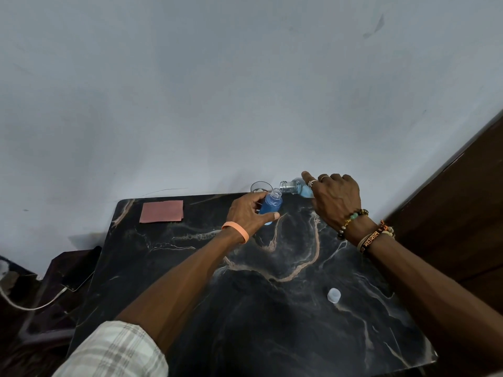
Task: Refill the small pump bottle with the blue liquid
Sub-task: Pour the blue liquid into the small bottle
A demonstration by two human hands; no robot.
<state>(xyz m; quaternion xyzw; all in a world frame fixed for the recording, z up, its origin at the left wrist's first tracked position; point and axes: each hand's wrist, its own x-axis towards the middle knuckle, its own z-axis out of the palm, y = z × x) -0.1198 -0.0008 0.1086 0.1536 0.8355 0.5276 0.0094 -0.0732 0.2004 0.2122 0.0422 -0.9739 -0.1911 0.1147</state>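
My left hand [249, 213] grips the small bottle [270, 207], which stands open-necked on the black marble table [272, 308] and is nearly full of blue liquid. My right hand [336, 198] holds a clear supply bottle [296, 187] tipped on its side, its open mouth pointing left just above and to the right of the small bottle's neck. A little blue liquid lies in the tipped bottle's lower part. No stream shows between the two mouths. A pale cap [333, 295] lies on the table near my right forearm.
A clear glass [260, 187] stands right behind the small bottle at the table's back edge. A pink cloth [162, 211] lies at the back left. A grey wall runs behind the table, with dark wooden furniture [462, 213] to the right and a phone with a cable [79, 278] to the left.
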